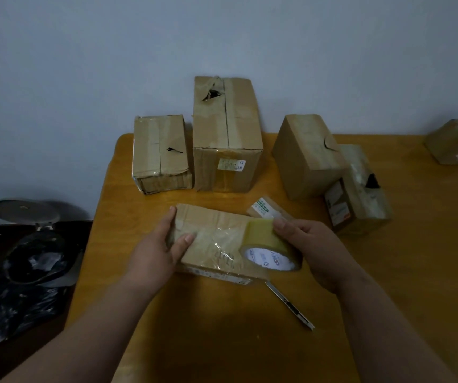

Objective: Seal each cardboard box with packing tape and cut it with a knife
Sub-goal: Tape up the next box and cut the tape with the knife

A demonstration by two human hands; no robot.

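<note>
Near the table's (388, 272) front edge lay the flat cardboard box (214, 239); the left hand (153, 250) clasped its left end, thumb on top, seemingly to steady it. The right hand (313, 250) gripped the tape roll (269, 250) on the box's right end, apparently drawing tape across. The knife (291, 306) lay free, just nearer.

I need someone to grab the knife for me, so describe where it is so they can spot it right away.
On the wooden table, look at the near box under the hands. The knife lies on the table just in front of it, running toward the near right. It is the only thin, metal thing among cardboard and tape.
</note>
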